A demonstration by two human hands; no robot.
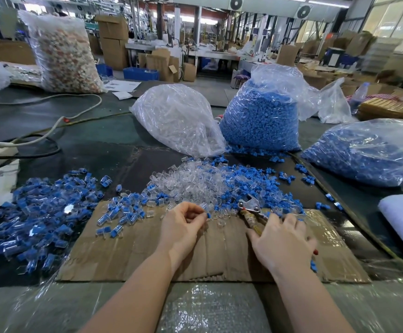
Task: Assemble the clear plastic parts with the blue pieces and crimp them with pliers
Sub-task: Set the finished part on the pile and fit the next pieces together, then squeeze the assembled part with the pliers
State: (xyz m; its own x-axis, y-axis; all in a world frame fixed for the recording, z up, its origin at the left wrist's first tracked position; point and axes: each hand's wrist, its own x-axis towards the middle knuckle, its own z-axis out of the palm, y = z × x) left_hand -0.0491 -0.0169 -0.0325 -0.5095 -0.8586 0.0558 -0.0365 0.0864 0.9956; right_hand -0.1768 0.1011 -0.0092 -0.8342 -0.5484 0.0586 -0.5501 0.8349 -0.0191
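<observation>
A factory floor or assembly workshop, large and open. Overhead, round ventilation fans [303,11] on ducting and strip lighting. Behind, stacked cardboard boxes [113,42], blue plastic crates [141,73], long workbenches [213,54] and machinery, blurred. On the dark work table [95,131], bulk plastic sacks: one of clear parts [179,118] near the middle, two of blue pieces [260,116] toward the right edge, another of mixed pale parts [66,54] at the far left corner. Loose parts heaped in hundreds on a flattened cardboard sheet [219,255] at the near edge.

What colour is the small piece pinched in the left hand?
Blue. The left hand pinches the small piece at its fingertips; the head view shows it.
</observation>
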